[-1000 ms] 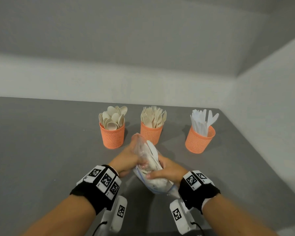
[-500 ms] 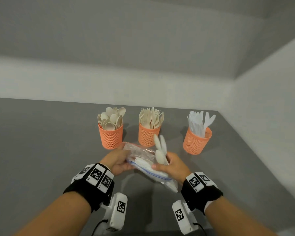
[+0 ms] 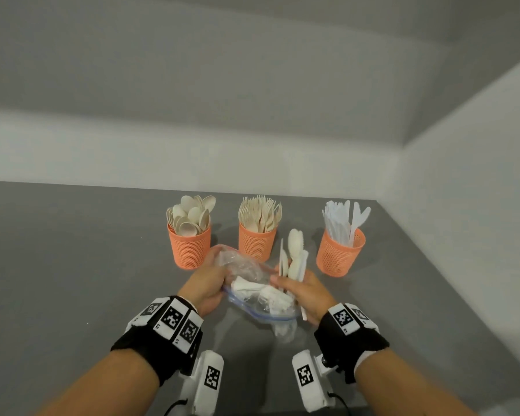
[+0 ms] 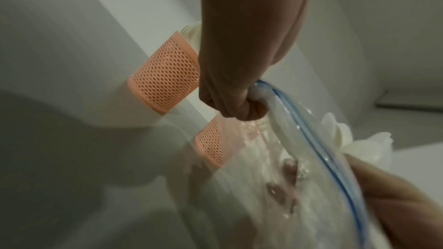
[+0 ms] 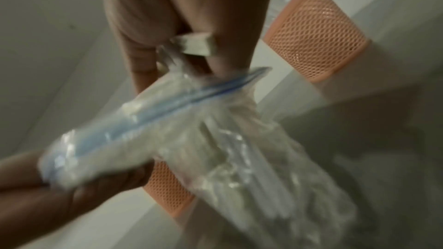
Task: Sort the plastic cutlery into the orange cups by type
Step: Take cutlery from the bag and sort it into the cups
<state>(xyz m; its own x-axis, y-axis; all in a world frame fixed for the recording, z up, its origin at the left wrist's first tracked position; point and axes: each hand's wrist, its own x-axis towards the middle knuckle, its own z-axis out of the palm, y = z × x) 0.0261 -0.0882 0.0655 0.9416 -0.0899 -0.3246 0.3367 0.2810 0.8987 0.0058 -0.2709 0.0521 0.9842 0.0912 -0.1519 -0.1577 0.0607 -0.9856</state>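
Hands at work over the table (image 3: 72,265), nearest me. My left hand (image 3: 206,282) is clamped on the rim of a clear zip bag (image 3: 252,295); in the left wrist view the fingers curl tight around the blue zip strip. My right hand (image 3: 305,292) is closed on a small bundle of cutlery (image 3: 294,259), handles in the fist, heads standing upright just above the bag mouth. At least one pale spoon head shows in the bundle; the thin white pieces beside it I cannot type for certain.

Step in hand, as I judge it: drawing a handful out of the bag, sorting not yet begun for these pieces. More pale cutlery lies inside the bag.

Next move calls for: separating the bundle by type, since it looks mixed, then carrying each piece forward to its cup. Left hand should keep the bag mouth open.

Beyond the hands, three orange mesh cups stand in a row. Spoon cup (image 3: 188,246) sits just past my left hand. Fork cup (image 3: 256,241) is between the hands, partly behind the bag. Knife cup (image 3: 339,253), holding white knives, is forward and right of my right hand.

In the way: the raised bag crowds the fork cup. All cups are already well filled, so insertion may snag on standing pieces.
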